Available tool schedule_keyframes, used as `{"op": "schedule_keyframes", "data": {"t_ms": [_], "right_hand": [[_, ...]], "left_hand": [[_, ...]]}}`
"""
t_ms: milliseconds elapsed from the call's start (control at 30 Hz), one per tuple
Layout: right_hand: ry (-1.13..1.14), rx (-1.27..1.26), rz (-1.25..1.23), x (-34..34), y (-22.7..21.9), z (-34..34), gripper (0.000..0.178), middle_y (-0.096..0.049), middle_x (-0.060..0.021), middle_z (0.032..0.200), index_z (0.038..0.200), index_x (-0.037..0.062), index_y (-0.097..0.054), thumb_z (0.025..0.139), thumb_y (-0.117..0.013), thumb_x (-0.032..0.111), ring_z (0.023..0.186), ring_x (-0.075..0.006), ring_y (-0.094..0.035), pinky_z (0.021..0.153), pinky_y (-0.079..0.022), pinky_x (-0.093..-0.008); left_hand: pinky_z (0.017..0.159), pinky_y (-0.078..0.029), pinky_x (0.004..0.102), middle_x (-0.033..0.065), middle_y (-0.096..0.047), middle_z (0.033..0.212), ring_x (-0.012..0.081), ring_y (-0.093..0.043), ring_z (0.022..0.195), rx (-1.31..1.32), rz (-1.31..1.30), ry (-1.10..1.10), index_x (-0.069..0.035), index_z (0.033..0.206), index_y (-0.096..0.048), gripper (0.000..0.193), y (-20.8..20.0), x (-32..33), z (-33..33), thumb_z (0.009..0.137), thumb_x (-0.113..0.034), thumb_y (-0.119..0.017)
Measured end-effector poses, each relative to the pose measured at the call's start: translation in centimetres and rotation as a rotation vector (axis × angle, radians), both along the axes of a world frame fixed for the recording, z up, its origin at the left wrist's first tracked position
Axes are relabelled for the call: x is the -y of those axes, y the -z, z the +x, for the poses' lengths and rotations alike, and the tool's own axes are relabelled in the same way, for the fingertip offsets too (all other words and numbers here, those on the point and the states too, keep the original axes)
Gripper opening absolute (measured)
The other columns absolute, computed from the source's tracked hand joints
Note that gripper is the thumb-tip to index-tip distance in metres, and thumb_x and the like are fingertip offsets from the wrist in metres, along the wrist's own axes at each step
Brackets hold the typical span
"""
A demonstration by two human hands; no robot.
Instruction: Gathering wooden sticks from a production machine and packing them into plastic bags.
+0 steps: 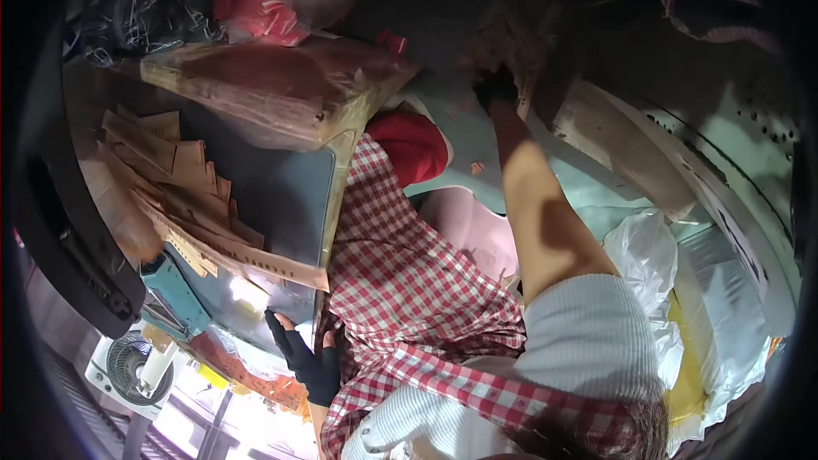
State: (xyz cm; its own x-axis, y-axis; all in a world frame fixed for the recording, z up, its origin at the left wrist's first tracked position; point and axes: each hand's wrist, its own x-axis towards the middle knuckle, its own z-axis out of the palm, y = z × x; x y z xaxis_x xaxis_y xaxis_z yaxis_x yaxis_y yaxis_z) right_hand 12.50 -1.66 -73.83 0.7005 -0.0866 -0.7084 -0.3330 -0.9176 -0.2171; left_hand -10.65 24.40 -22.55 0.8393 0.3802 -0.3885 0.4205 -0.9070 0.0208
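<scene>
My left hand [307, 362], in a black fingerless glove, rests at the edge of the dark tabletop [285, 179]. Its fingers are stretched out and thumb apart, with nothing held. Beyond it on the tabletop lies a spread pile of flat brown paper pieces [192, 196], some with printing. My right arm reaches far forward, and my black-gloved right hand [497, 89] is at a dim brown bundle [515, 38], perhaps paper or card. Shadow hides those fingers, so I cannot see whether they grip it.
A teal stapler-like tool [175, 290] lies by the paper pile. Behind the tabletop sits a plastic-wrapped brown stack [256, 77]. A red round thing [409, 146] and a pink stool [469, 226] are beside the table. Clear plastic bags [643, 264] lie at right; a fan [136, 366] stands lower left.
</scene>
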Motion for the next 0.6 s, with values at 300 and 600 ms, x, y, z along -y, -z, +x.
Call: {"op": "schedule_keyframes", "data": {"t_ms": [300,600], "right_hand": [[0.419,0.121,-0.207,5.6,1.8,-4.1,0.062,-0.057,-0.0126,0.124,0.128,0.0133,-0.052,0.075,-0.067,0.040,0.112,-0.0286,-0.057,0.090,-0.048,-0.0413],[0.259,0.155,0.307,6.5,-1.5,-11.7,0.046,-0.058,-0.0223,0.118,0.120,0.0051,-0.055,0.083,-0.059,0.032,0.111,-0.0370,-0.054,0.093,-0.045,-0.0430]], "left_hand": [[0.111,-0.024,0.0440,0.0260,-0.020,0.150,0.0408,-0.024,0.139,0.009,-0.052,0.028,-0.001,0.147,-0.020,0.080,1.6,0.8,1.1,0.080,-0.010,-0.063],[0.112,-0.022,0.0448,0.0283,-0.022,0.149,0.0419,-0.023,0.138,0.062,-0.090,-0.011,0.002,0.145,-0.023,0.080,1.8,0.5,0.4,0.079,-0.015,-0.063]]}}
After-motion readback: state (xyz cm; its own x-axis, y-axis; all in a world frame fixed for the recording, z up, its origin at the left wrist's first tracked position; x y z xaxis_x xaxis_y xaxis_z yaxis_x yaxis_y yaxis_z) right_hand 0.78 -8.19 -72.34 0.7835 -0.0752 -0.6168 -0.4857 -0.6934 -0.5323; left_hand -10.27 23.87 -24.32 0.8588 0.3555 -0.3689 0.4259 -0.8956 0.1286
